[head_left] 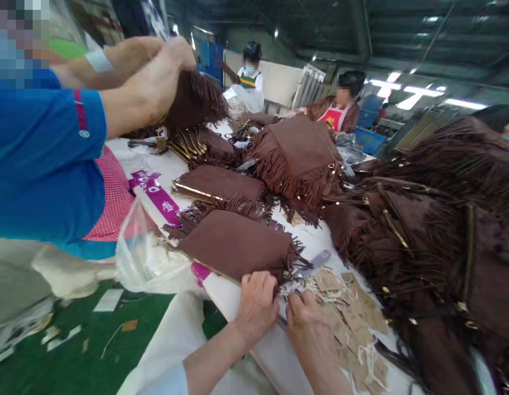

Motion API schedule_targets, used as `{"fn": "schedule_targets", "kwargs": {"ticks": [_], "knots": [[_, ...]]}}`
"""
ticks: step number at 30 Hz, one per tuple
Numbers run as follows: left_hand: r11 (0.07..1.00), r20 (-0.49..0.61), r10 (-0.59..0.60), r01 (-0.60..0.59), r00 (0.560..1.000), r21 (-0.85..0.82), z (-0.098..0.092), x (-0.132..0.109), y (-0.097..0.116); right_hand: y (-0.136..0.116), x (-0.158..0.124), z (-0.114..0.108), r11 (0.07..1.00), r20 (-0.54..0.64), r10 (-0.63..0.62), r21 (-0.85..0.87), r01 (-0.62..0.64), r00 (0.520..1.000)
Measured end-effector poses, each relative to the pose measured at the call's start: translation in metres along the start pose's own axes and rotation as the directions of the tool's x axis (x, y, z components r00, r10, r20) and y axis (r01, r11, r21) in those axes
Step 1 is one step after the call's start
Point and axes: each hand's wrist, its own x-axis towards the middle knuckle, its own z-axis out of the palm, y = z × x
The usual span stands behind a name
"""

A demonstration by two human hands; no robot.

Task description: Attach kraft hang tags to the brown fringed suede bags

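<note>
I look through a single camera on the worker's head, facing forward and down, so both forearms (215, 354) come in from the bottom edge, with the left hand (258, 303) and right hand (311, 323) near me, below the middle. My view is wide, running from the green floor (149, 321) at lower left, along the table (274, 354), to the distant dark ceiling (406, 35). A co-worker's blue sleeve (48, 148) fills the left edge at close range.

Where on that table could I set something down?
Small bare patches of table: between the nearest brown bag and the bag pile on the right; along the near edge, between the forearms; beyond the purple-and-white packaging. Crowded: the right side, and around the right hand, where cardboard tags lie.
</note>
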Motion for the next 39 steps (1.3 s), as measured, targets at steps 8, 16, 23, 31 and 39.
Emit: {"fn": "schedule_targets", "kwargs": {"ticks": [8,16,23,31,39], "knots": [[0.994,0.022,0.097,-0.098,0.995,0.052,0.003,0.001,-0.002,-0.003,0.009,0.003,1.000,0.047,-0.001,0.028,0.000,0.999],[0.979,0.132,0.143,-0.159,0.981,0.124,0.003,0.007,-0.003,-0.006,0.010,0.005,0.985,0.159,0.053,0.152,-0.077,0.986],[0.963,0.258,0.165,-0.212,0.952,0.167,0.003,0.014,-0.004,-0.005,0.005,0.013,0.933,0.153,0.148,0.306,-0.190,0.977],[0.947,0.340,0.142,-0.228,0.930,0.226,-0.006,0.016,0.001,-0.004,0.000,0.023,0.834,0.133,0.199,0.497,-0.239,0.971],[0.966,0.394,0.114,-0.195,0.912,0.172,-0.004,0.021,0.004,-0.005,-0.005,0.029,0.785,-0.016,0.229,0.594,-0.175,0.973]]}}
